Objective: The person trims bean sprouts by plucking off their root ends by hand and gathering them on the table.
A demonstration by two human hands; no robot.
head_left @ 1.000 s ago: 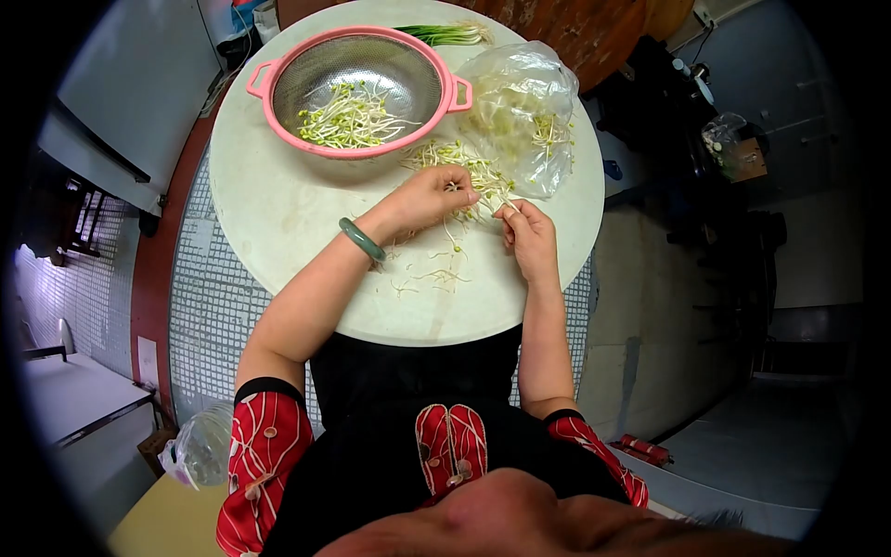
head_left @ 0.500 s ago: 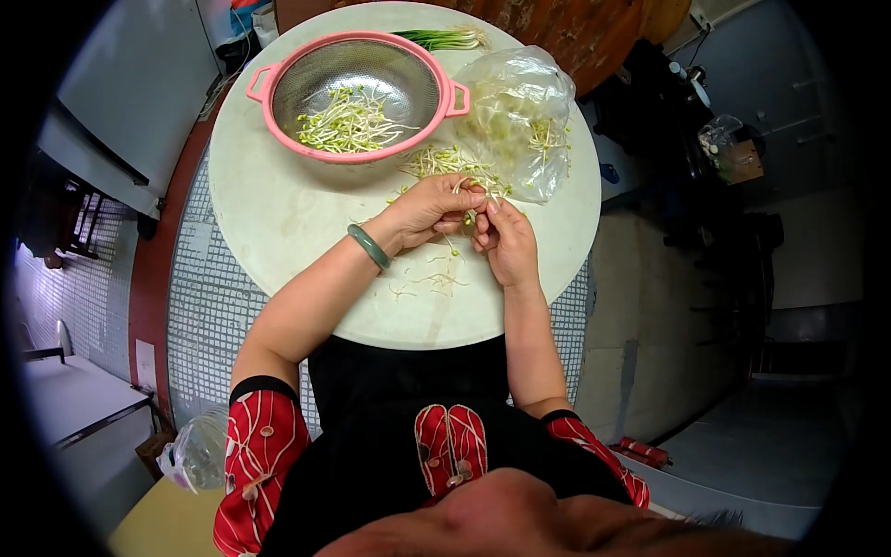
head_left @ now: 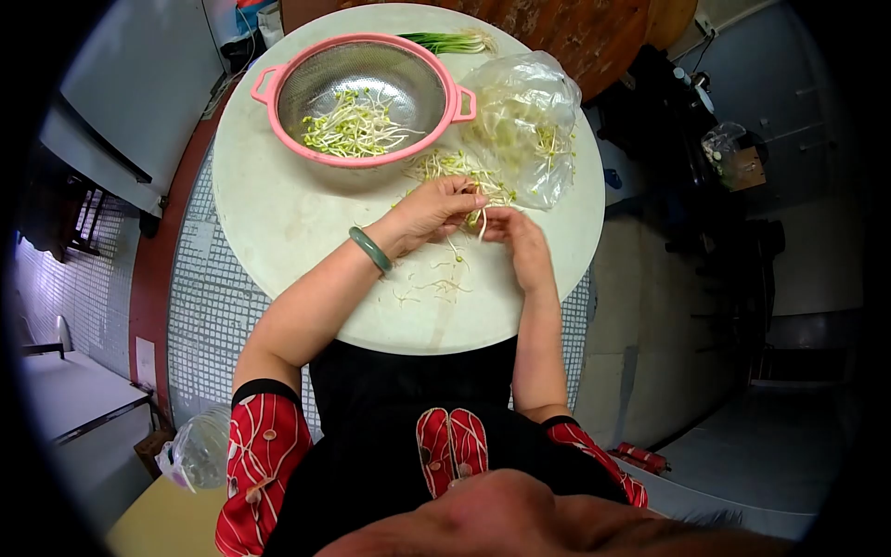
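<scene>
My left hand (head_left: 433,215), with a green bangle (head_left: 370,249) on the wrist, is closed on a few bean sprouts (head_left: 482,223) hanging below its fingertips. Close by on the right, my right hand (head_left: 526,243) has its fingers bent and drawn together at those sprouts; what they pinch is too small to make out. Just beyond the hands lies a loose pile of bean sprouts (head_left: 455,167). Thin root ends (head_left: 444,286) are scattered on the table in front of me. A pink-rimmed metal colander (head_left: 288,132) behind my left hand holds more sprouts (head_left: 357,125).
A clear plastic bag (head_left: 538,93) with sprouts inside rests on the round white table (head_left: 278,218), right of the colander. Green onions (head_left: 450,42) lie at the far edge. A clear plastic bottle (head_left: 200,450) stands low at the left.
My right hand has moved slightly right and turned, its fingertips drawing back from the left thumb. A sprout's white stem now shows between the hands. My left hand has barely moved.
</scene>
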